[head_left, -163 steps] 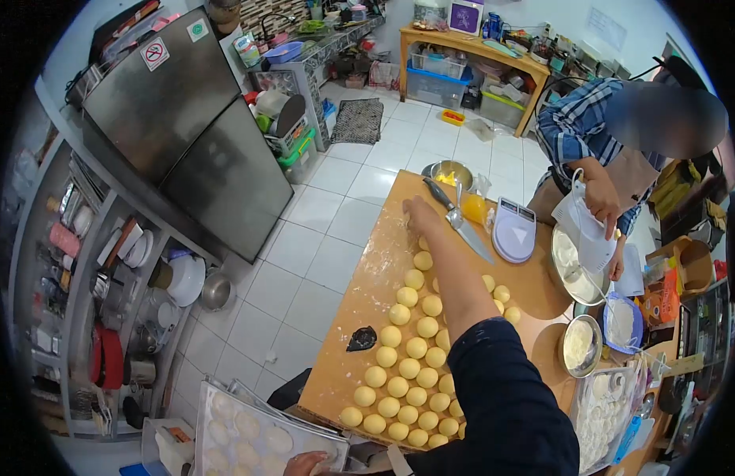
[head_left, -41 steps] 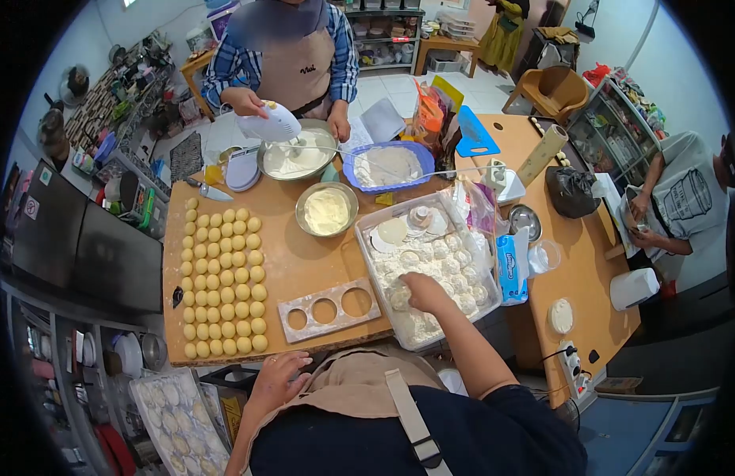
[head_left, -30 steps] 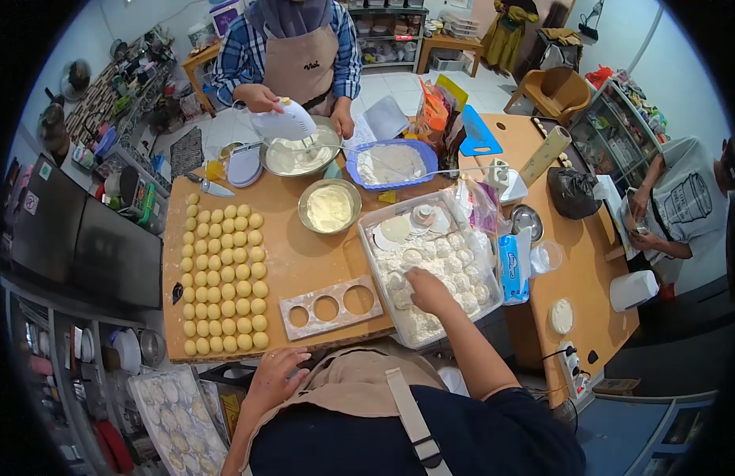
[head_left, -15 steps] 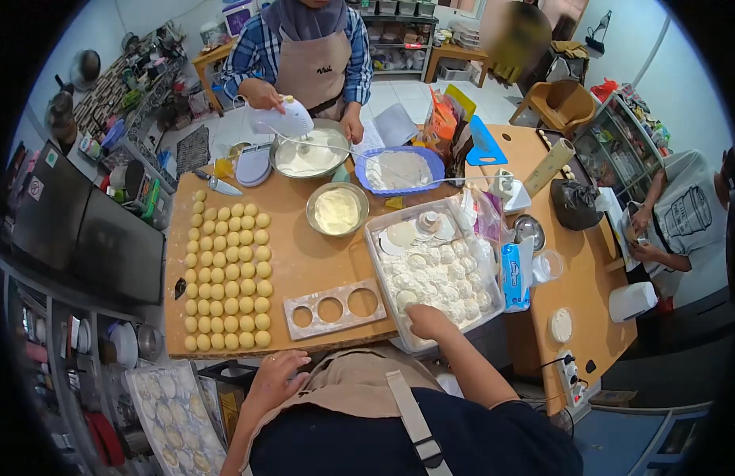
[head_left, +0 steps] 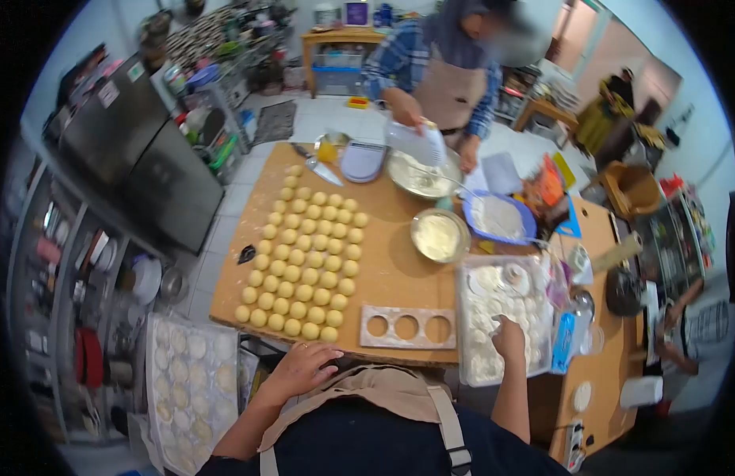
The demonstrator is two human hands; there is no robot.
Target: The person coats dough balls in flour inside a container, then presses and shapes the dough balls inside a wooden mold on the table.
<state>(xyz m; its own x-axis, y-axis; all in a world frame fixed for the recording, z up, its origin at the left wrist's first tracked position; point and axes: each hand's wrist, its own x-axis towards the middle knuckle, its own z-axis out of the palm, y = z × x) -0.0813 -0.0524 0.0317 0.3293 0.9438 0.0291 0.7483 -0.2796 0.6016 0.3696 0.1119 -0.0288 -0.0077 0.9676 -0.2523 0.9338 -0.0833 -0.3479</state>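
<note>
My right hand (head_left: 509,339) is over the plastic tray (head_left: 545,349), its fingers bent together and the fingertips down at the flour. Whether something small is between them is hidden. The tray holds white flour (head_left: 482,361) with several flour-coated dough pieces (head_left: 534,308) in it. My left hand (head_left: 308,369) rests near the table's front edge with its fingers stretched out and nothing held. Just beyond it are rows of round yellow dough balls (head_left: 308,274). Between my hands lies a flat wooden board with three round holes (head_left: 422,327).
A bowl of pale yellow mixture (head_left: 437,236) stands mid-table. Across from me, a person (head_left: 455,87) runs a hand mixer (head_left: 419,145) in a metal bowl (head_left: 455,178). A knife (head_left: 326,171) lies beside the scale (head_left: 363,161). A blue basin of flour (head_left: 528,222) is behind the tray.
The whole view has swung left, so the table shows farther right. My left hand has come nearer the dough balls. My right hand has moved from the tray's near-left corner farther inside.
</note>
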